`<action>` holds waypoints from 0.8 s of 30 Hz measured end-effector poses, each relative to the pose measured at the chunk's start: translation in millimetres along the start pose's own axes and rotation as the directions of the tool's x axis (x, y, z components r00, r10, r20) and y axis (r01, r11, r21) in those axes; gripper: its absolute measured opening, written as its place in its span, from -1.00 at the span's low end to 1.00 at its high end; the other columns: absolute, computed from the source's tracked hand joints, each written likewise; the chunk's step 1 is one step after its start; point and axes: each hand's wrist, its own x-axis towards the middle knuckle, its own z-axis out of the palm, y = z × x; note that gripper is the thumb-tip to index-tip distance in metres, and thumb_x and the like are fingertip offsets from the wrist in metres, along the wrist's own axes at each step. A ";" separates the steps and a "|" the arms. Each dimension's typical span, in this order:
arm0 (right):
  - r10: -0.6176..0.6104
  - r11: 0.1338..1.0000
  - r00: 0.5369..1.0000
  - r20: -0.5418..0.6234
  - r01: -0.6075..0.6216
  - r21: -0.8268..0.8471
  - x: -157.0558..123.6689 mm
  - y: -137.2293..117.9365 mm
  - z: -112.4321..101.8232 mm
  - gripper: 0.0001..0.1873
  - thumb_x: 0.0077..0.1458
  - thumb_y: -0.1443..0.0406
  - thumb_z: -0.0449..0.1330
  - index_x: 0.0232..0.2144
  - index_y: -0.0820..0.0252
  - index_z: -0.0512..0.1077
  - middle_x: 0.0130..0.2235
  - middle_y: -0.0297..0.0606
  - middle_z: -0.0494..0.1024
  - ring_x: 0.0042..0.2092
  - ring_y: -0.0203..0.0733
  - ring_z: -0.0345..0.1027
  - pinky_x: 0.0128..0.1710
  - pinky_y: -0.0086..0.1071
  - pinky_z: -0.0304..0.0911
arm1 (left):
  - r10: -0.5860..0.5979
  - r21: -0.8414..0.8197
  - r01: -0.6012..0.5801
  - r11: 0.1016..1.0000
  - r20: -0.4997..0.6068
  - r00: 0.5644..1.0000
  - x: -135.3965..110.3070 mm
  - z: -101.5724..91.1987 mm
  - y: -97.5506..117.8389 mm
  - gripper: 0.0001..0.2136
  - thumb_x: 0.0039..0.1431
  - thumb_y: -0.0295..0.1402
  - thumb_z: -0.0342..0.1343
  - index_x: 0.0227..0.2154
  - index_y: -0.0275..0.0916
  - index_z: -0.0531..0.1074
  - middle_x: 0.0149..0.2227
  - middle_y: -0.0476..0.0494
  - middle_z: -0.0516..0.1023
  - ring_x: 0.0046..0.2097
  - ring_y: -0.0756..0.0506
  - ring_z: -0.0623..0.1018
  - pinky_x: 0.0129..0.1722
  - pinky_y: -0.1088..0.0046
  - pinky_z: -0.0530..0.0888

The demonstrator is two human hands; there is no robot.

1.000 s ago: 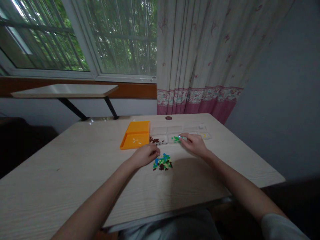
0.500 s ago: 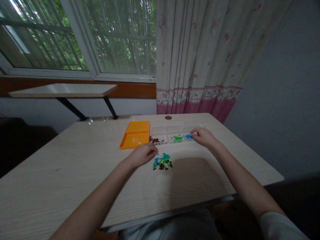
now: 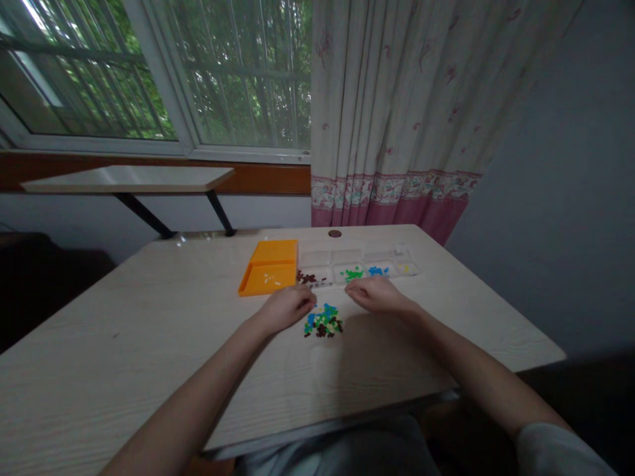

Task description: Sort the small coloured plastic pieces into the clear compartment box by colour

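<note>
A small heap of mixed beads (image 3: 323,321), blue, green and dark brown, lies on the light wooden table (image 3: 149,344). My left hand (image 3: 286,308) rests curled at the heap's left edge, fingertips together beside the beads. My right hand (image 3: 376,295) hovers just right of and above the heap, fingers bent loosely downward; I cannot make out whether it holds anything. Behind both hands lies a clear compartment tray (image 3: 358,255) with brown, green, blue and yellow beads sorted in separate cells.
An orange tray (image 3: 270,266) with a few pale beads sits left of the clear tray. A round cable hole (image 3: 334,233) marks the table's far edge. A curtain, a window and a narrow shelf stand behind the table.
My right hand went from the green cell to the blue cell at the right, then came back toward the heap. My left hand has stayed at the heap's left edge.
</note>
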 end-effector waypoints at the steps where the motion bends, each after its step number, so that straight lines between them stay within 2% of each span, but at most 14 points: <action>1: -0.018 1.000 1.000 0.003 0.018 0.003 0.6 -5.2 3.1 -0.71 0.10 0.22 -0.03 -0.26 0.11 0.46 -0.36 -0.30 0.55 -0.37 -0.30 0.39 -0.41 -0.51 0.11 | -0.003 -0.012 0.003 1.000 -0.016 1.000 0.3 -0.2 2.6 -0.82 0.13 -0.37 -0.09 -0.34 -0.23 0.42 -0.35 -0.09 0.46 -0.28 -0.03 0.43 -0.28 0.52 0.33; 6: -0.046 0.997 0.998 -0.031 0.048 0.058 1.0 -20.0 17.8 -0.76 0.07 0.20 0.03 -0.28 0.07 0.46 -0.40 -0.34 0.56 -0.39 -0.32 0.40 -0.40 -0.51 0.14 | 0.010 -0.092 -0.022 0.996 -0.124 0.992 2.6 -0.8 20.2 -0.82 0.14 -0.36 -0.08 -0.32 -0.24 0.41 -0.36 -0.08 0.43 -0.28 -0.01 0.41 -0.30 0.53 0.32; 10: -0.058 0.991 0.996 -0.074 0.066 0.113 -0.2 -24.4 21.7 -0.76 0.07 0.18 0.03 -0.29 0.05 0.46 -0.39 -0.37 0.56 -0.38 -0.34 0.40 -0.38 -0.53 0.15 | 0.038 -0.109 -0.056 0.992 -0.168 0.985 4.1 1.5 28.8 -0.82 0.15 -0.33 -0.07 -0.33 -0.25 0.42 -0.39 -0.09 0.41 -0.29 -0.01 0.40 -0.32 0.54 0.31; 24: -0.066 0.990 0.987 -0.146 0.083 0.113 0.1 -26.5 25.3 -0.78 0.04 0.20 0.06 -0.32 0.05 0.48 -0.49 -0.40 0.54 -0.49 -0.39 0.33 -0.47 -0.55 0.08 | 0.074 -0.101 -0.094 0.990 -0.188 0.979 4.1 4.0 29.5 -0.80 0.17 -0.29 -0.07 -0.34 -0.25 0.40 -0.39 -0.09 0.42 -0.29 -0.02 0.41 -0.30 0.52 0.33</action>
